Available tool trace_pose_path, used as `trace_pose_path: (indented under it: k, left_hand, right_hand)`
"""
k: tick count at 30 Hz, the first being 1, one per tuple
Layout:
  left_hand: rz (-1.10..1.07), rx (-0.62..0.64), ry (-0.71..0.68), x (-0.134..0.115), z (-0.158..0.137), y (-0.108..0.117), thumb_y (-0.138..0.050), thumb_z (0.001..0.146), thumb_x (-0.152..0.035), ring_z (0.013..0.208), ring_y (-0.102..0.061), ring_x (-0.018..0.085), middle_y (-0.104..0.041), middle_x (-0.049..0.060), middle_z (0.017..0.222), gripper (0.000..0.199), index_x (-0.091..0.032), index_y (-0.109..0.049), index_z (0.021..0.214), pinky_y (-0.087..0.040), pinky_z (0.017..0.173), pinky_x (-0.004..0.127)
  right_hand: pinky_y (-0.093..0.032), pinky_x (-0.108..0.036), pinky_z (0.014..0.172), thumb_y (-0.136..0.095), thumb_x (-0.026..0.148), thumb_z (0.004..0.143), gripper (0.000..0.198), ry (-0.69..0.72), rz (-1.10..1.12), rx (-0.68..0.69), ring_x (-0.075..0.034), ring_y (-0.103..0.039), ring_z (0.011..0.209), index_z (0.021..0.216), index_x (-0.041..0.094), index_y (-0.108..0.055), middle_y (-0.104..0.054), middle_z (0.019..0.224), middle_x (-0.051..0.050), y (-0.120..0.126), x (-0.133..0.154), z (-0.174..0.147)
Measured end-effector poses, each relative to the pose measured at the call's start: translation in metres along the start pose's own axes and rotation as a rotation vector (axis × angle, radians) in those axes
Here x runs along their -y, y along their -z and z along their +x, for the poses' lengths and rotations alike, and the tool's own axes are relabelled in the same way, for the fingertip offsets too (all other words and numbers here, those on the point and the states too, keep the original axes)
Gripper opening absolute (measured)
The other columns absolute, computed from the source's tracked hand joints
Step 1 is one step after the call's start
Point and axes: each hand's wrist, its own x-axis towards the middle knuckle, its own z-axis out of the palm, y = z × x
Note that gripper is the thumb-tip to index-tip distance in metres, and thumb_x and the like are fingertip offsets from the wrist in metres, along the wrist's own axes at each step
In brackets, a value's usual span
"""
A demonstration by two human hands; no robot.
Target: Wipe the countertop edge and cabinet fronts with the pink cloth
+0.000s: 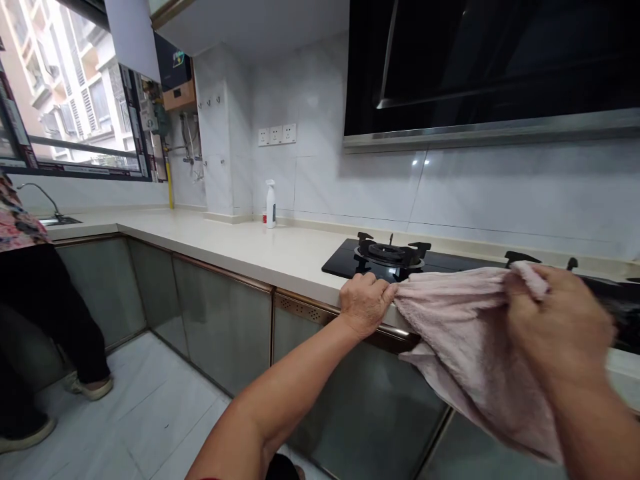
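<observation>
A pale pink cloth [465, 333] is stretched between my two hands in front of the gas stove [345, 257]. My left hand [367, 303] is closed on the cloth's left end, close to the edge of the countertop. Gripping a bunched upper part of the cloth, my right hand [560, 327] is nearer to me on the right. The rest of the cloth hangs down before the cabinet fronts. My right fingertips are partly hidden by the fabric.
A white spray bottle [271, 205] stands on the countertop [225, 243] against the wall, with a small red item [265, 217] beside it. The black range hood [480, 67] overhangs the stove. Another person [50, 307] stands at the far left by the sink [60, 220].
</observation>
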Motion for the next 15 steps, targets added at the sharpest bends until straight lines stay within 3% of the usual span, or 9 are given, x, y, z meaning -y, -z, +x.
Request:
trace_pose_path:
  k: [1,4,9,12,15]
  left_hand:
    - [0.005,-0.002,-0.003,0.001,0.000,0.000,-0.050,0.104,-0.045,0.079,-0.056,0.019,-0.064,0.005,0.081,0.037,-0.023,-0.070,0.081,-0.038,0.066,0.032]
    - [0.017,-0.012,-0.019,0.004,-0.001,0.001,-0.047,0.104,-0.044,0.078,-0.056,0.019,-0.064,0.005,0.081,0.039,-0.023,-0.068,0.080,-0.038,0.066,0.033]
    - [0.008,-0.001,-0.060,0.006,-0.002,0.004,-0.044,0.105,-0.046,0.079,-0.057,0.019,-0.063,0.005,0.081,0.041,-0.023,-0.069,0.083,-0.040,0.067,0.032]
    - [-0.020,0.012,-0.072,0.009,-0.007,0.008,-0.043,0.105,-0.047,0.083,-0.058,0.018,-0.064,0.006,0.093,0.040,-0.024,-0.072,0.092,-0.043,0.072,0.032]
    - [-0.022,-0.011,-0.088,0.016,-0.015,0.011,-0.045,0.103,-0.053,0.102,-0.060,0.021,-0.063,0.010,0.115,0.039,-0.025,-0.072,0.102,-0.044,0.082,0.035]
  right_hand:
    - [-0.050,-0.046,0.082,-0.035,0.056,0.099,0.063,0.050,0.033,-0.001,-0.034,-0.062,0.108,0.139,0.014,-0.057,-0.064,0.124,-0.023,-0.010,0.013,-0.009]
    - [-0.051,-0.048,0.092,-0.038,0.047,0.100,0.061,0.402,0.145,0.067,-0.034,-0.054,0.129,0.154,0.018,-0.037,-0.050,0.146,-0.021,-0.038,0.027,-0.042]
    - [-0.046,-0.054,0.104,-0.055,0.043,0.091,0.056,0.813,-0.001,0.218,-0.037,-0.050,0.134,0.144,0.025,-0.052,-0.041,0.158,-0.014,-0.049,-0.022,-0.059]
    - [-0.046,-0.056,0.101,-0.055,0.045,0.090,0.056,0.906,-0.080,0.247,-0.038,-0.053,0.129,0.144,0.029,-0.055,-0.042,0.159,-0.011,-0.044,-0.049,-0.049]
    - [-0.049,-0.052,0.097,-0.057,0.050,0.090,0.058,0.867,-0.119,0.238,-0.035,-0.059,0.120,0.143,0.027,-0.056,-0.046,0.157,-0.013,-0.044,-0.048,-0.041]
